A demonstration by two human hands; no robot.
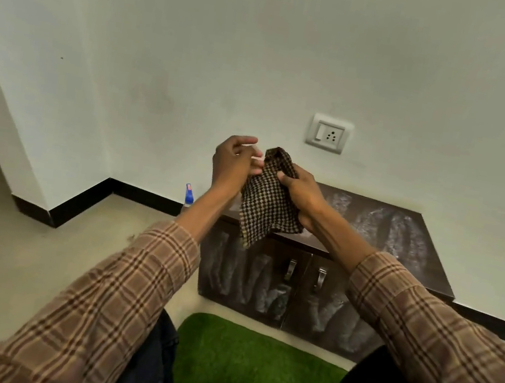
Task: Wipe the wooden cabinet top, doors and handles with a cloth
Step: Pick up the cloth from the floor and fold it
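A low dark wooden cabinet [402,233] stands against the wall, its top and two doors streaked with pale dust. Two metal handles [290,269] hang near the middle of the doors. I hold a brown checked cloth [267,206] in the air above the cabinet's left end. My right hand [304,196] grips its right side, and my left hand [235,162] pinches its upper left edge, fingers partly spread. The cloth hangs down past the cabinet's front edge without touching it, as far as I can tell.
A blue spray bottle [189,194] stands beside the cabinet's left end, partly behind my left forearm. A green grass-like mat [251,368] lies on the floor before the cabinet. A wall socket [328,134] sits above the cabinet. Beige floor stretches left.
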